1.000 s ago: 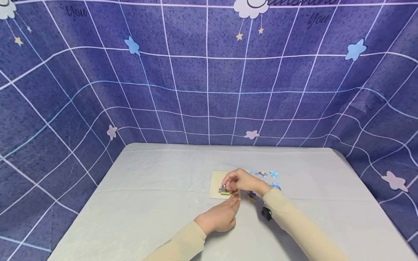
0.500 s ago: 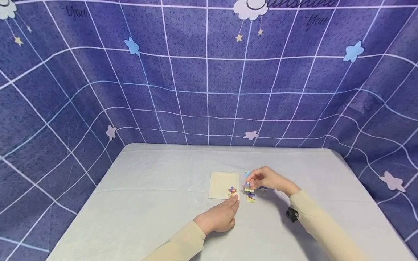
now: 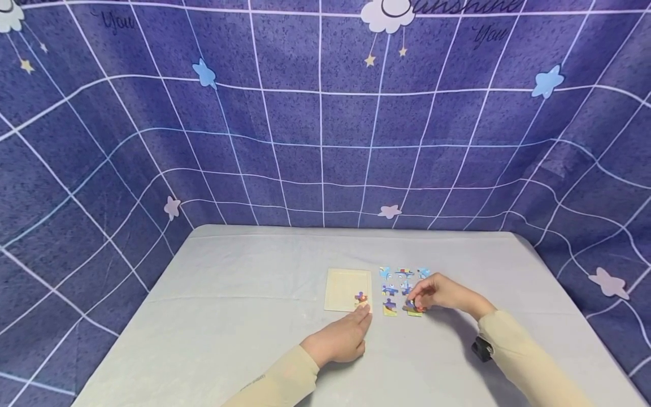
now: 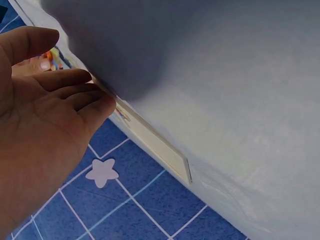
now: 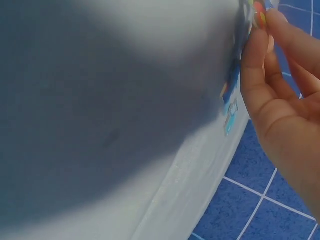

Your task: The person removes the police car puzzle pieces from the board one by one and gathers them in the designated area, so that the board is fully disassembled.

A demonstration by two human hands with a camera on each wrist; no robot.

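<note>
My left hand (image 3: pixel 337 338) lies at the near right corner of a shallow cream puzzle tray (image 3: pixel 339 289), its extended fingertips touching the rim. Inside that corner sits one jigsaw piece (image 3: pixel 360 297) in purple, red and yellow, partly covered by the fingertips. In the left wrist view, the fingers (image 4: pixel 75 92) reach straight to the tray's edge. To the right of the tray, my right hand (image 3: pixel 450 295) pinches another jigsaw piece (image 3: pixel 413 310) with a yellow-green lower edge. The right wrist view shows thumb and forefinger together on its red and green part (image 5: pixel 259 16).
Several loose jigsaw pieces are laid out in rows right of the tray, among them a yellow and purple piece (image 3: pixel 389 308) and a light blue piece (image 3: pixel 385 273). A pale cloth covers the table (image 3: pixel 244 271); a blue patterned curtain (image 3: pixel 295 124) surrounds it.
My right hand has moved from over the tray to the right, carrying the jigsaw piece to the near right of the loose pieces. The left hand has stayed at the tray's corner.
</note>
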